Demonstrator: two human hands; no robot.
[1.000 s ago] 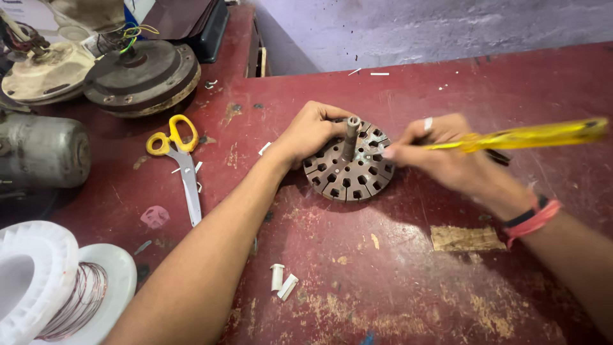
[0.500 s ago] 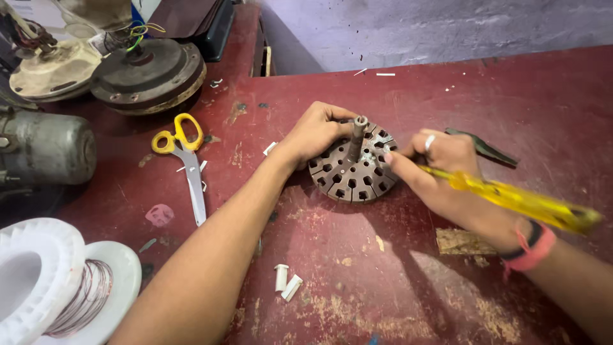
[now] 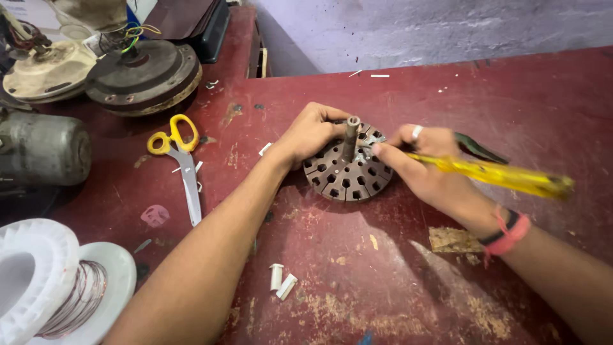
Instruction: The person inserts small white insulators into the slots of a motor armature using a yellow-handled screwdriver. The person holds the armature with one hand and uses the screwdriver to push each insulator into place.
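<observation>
A round brown slotted metal core (image 3: 348,177) with an upright grey shaft lies on the worn red table (image 3: 357,281). My left hand (image 3: 310,132) grips its left rim. My right hand (image 3: 429,167) holds a tool with a yellow handle (image 3: 498,176), its tip at the core's upper right, beside the shaft. A ring sits on one finger and a pink band on the right wrist.
Yellow-handled scissors (image 3: 182,160) lie to the left. Two small white tubes (image 3: 281,281) rest near the front. A white spool of copper wire (image 3: 57,287) is at lower left. Old motor housings (image 3: 143,76) and a grey motor (image 3: 41,150) crowd the far left. Dark pliers (image 3: 479,149) lie behind my right hand.
My right hand swung the yellow handle from pointing up-right down to the lower right, then partly back up, its tip staying at the core. My left hand kept its hold.
</observation>
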